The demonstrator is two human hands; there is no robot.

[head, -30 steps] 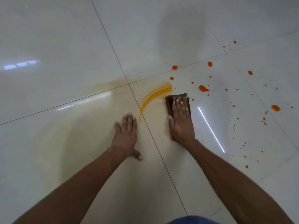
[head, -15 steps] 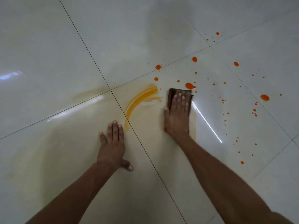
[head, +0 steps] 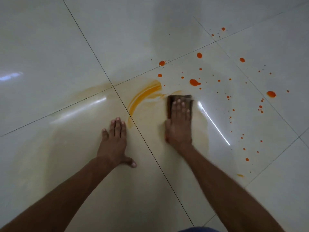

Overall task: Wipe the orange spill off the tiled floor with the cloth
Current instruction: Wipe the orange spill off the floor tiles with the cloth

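Head view — brown folded cloth (head: 180, 97) meets orange liquid spill (head: 143, 96)

Right hand (head: 178, 128), fingers straight, presses the cloth onto the glossy pale tiled floor (head: 66, 47) just right of the curved smear; left hand (head: 114, 141) lies spread flat, bracing. Firm, even strokes through the scattered orange droplets (head: 194, 82) look best — no container shows.

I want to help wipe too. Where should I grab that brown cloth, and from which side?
Probably its far edge: the cloth lies flat on the floor with the right hand pressing most of it, so mainly that strip past the fingers shows. Come from above on the far side and pinch it.
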